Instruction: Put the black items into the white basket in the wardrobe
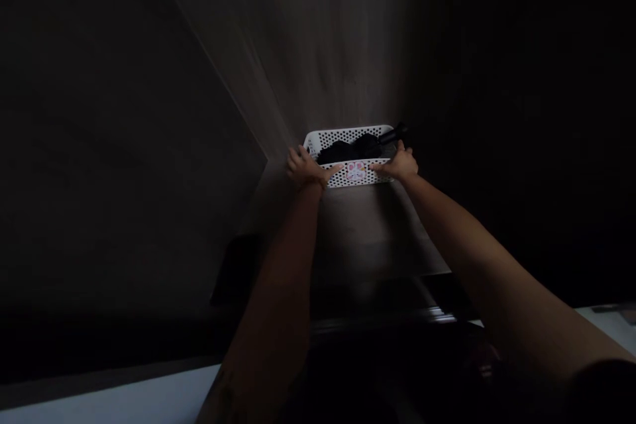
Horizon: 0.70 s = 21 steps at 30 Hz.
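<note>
Two grips are at one basket: the left grip and the right grip are each spreading over a front corner of a single white plastic basket, which is sitting between them. The basket is rectangular and shallow, its walls pierced with rows of small round holes, and one sticker with a pink pattern is showing on its front wall, midway between the grips. Each grip is spread wide, with the thumb lying along the front rim and pointing inward toward the sticker while the other four fingers are fanning out near the corner. I cannot tell whether either grip is squeezing the plastic or only resting on it. Just beyond the grips, inside the basket, a soft heap of black cloth is lying, too dark for its pieces to be counted. Past the right grip, one black handle is sticking out over the back corner. Two bare forearms, the left and the right, are stretching out nearly straight behind the grips. Below the grips, a dark wooden bench is carrying the basket, and beyond them a dim wall is rising.
</note>
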Tool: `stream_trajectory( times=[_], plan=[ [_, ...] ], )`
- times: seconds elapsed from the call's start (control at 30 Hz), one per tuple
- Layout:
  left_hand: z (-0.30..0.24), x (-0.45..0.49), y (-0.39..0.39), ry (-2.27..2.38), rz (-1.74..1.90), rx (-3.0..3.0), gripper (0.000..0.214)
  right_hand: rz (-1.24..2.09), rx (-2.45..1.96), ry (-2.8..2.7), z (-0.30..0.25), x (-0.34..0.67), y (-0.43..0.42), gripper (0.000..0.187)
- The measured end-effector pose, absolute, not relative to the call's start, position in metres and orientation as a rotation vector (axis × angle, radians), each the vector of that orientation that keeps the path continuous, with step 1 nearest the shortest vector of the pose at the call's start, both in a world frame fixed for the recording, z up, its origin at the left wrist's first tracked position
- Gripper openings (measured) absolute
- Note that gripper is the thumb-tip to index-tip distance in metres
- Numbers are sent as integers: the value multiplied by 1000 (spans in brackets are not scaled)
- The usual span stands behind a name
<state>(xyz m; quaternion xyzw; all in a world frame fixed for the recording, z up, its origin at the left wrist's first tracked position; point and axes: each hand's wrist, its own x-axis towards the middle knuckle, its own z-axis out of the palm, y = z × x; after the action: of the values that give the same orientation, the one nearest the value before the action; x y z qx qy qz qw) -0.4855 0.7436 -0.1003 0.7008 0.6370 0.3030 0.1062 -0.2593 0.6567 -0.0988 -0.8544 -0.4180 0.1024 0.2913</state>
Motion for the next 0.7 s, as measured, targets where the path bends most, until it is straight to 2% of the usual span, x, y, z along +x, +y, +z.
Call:
stream_trajectory(
  times=[0.13, 0.2, 0.3, 0.37, 0.47, 0.57, 0.6, 0.7],
  plan=[
    [-101, -487, 671, 1690, 1217, 2153, 113, 221, -2152, -1136, -92, -266, 639, 145],
    [-113, -495, 621, 1473, 1417, 2171, 93, 58, -2004, -1246, -89, -274, 613, 138],
    [-155, -510, 523, 1222, 1691, 2006, 60, -148, -1633, -1422, -93, -292, 532, 101],
    [-198, -515, 441, 1207, 1719, 1825, 42, -250, -1422, -1484, -100, -306, 452, 75],
    [-275, -515, 307, 1183, 1295, 1699, 32, -457, -1348, -1445, -116, -314, 325, 65],
    [-333, -517, 198, 1066, 602, 1788, 50, -755, -1418, -1205, -125, -292, 228, 60],
    [-341, -518, 175, 1033, 422, 1839, 53, -824, -1472, -1103, -124, -277, 205, 61],
    [-331, -517, 146, 940, 100, 1960, 43, -835, -1663, -873, -111, -224, 157, 78]
  ],
)
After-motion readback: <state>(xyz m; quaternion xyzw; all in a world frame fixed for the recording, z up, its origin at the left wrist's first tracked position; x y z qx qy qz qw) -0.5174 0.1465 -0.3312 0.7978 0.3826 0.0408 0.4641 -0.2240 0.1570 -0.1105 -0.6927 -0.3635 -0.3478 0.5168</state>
